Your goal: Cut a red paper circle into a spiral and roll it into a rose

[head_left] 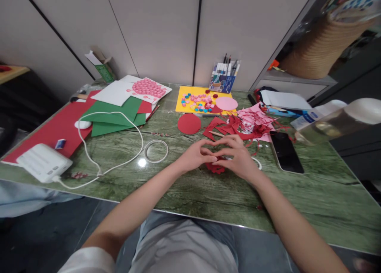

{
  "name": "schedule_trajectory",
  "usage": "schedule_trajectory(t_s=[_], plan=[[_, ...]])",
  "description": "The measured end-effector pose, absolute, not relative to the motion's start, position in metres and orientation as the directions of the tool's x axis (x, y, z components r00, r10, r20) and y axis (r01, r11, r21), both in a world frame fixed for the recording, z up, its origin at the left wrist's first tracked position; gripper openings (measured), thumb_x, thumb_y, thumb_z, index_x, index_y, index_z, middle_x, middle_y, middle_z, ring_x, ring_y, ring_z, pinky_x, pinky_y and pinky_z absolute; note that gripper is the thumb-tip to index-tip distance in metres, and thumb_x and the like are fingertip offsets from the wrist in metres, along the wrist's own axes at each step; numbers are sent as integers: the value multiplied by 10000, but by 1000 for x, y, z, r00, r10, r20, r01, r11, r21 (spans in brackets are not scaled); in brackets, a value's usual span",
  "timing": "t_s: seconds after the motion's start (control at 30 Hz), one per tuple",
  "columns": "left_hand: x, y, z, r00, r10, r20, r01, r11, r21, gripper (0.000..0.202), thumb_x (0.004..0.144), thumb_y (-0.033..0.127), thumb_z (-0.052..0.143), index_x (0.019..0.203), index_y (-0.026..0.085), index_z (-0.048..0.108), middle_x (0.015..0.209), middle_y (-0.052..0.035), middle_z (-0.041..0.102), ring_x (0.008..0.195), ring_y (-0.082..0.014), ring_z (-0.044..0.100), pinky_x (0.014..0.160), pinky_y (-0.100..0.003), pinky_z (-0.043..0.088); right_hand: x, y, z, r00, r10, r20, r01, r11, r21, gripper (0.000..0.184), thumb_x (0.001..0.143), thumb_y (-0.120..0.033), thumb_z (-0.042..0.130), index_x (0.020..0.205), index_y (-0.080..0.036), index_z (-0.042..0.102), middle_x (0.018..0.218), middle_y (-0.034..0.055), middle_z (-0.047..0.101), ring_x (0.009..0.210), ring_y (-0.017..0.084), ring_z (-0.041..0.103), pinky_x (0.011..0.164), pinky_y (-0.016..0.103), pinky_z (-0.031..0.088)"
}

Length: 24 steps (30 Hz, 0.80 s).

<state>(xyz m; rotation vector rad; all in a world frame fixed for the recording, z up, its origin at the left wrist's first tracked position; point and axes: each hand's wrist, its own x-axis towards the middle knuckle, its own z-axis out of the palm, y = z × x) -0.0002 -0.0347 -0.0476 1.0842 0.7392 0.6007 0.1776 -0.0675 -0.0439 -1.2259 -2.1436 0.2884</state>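
Observation:
My left hand and my right hand meet over the middle of the green wood-grain table. Both have their fingers curled and pinched together on a small red paper piece, which sticks out beneath them. Just beyond my hands lie a red paper circle and a heap of red and pink paper scraps. A yellow sheet with small coloured discs and a pink circle sits further back.
A black phone lies to the right; a clear bottle beyond it. On the left lie green sheets, red sheets, a white power bank with cable and a tape ring. A pen holder stands at the back.

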Motion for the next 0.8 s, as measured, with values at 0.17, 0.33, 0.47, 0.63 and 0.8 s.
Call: schedule_trajectory(t_s=[0.17, 0.33, 0.47, 0.63, 0.8], plan=[[-4, -33, -45, 651, 728, -216, -10, 292, 956, 465, 633, 174, 725, 1044, 160, 510, 705, -10, 672, 626, -117, 605, 642, -243, 425, 177, -68, -45, -377, 821, 429, 686, 559, -466, 104, 679, -302, 739, 777, -274, 720, 1011, 28, 658, 1025, 260, 459, 908, 478, 371], [5, -40, -47, 583, 785, -211, -160, 365, 917, 450, 645, 199, 725, 1051, 152, 538, 699, -9, 672, 642, -110, 608, 704, -258, 437, 177, -68, -43, -292, 812, 505, 721, 534, -442, 68, 704, -301, 721, 747, -250, 705, 953, 48, 646, 982, 255, 468, 890, 473, 383], [10, -46, -49, 554, 799, -233, -239, 421, 875, 463, 620, 192, 743, 1038, 138, 551, 757, -32, 685, 702, -125, 621, 741, -272, 441, 178, -67, -43, -282, 815, 506, 724, 527, -445, 78, 698, -285, 729, 707, -228, 676, 955, 51, 628, 978, 253, 470, 883, 467, 383], [9, -45, -51, 575, 773, -268, -234, 470, 851, 433, 593, 189, 757, 983, 137, 575, 698, -17, 681, 636, -120, 615, 705, -274, 443, 177, -68, -42, -289, 839, 461, 719, 508, -474, 97, 709, -298, 718, 702, -233, 647, 972, 48, 614, 996, 253, 469, 887, 464, 380], [5, -39, -48, 603, 755, -258, -149, 425, 893, 382, 553, 168, 770, 895, 122, 607, 580, 10, 652, 541, -100, 584, 652, -248, 425, 177, -69, -41, -339, 852, 398, 681, 514, -521, 168, 666, -368, 743, 705, -241, 641, 979, 46, 622, 1021, 265, 473, 883, 473, 387]])
